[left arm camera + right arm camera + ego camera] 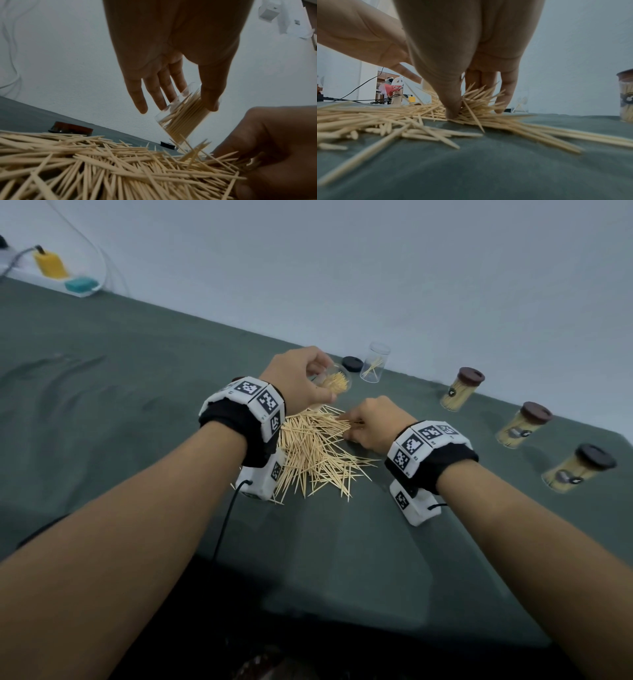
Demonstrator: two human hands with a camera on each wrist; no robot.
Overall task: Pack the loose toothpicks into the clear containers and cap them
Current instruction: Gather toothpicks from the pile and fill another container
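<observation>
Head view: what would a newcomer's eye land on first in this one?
The sprawling pile of loose toothpicks on the green cloth between the wrists. Just above it the left hand holds a tilted clear container, uncapped and already holding many toothpicks, while the right hand pinches a bunch at the pile's right edge. Along the right side stand three capped, filled containers.

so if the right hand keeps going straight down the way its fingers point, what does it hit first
The right hand already has its fingertips in the loose toothpicks; below them, likely the green table cover.
</observation>
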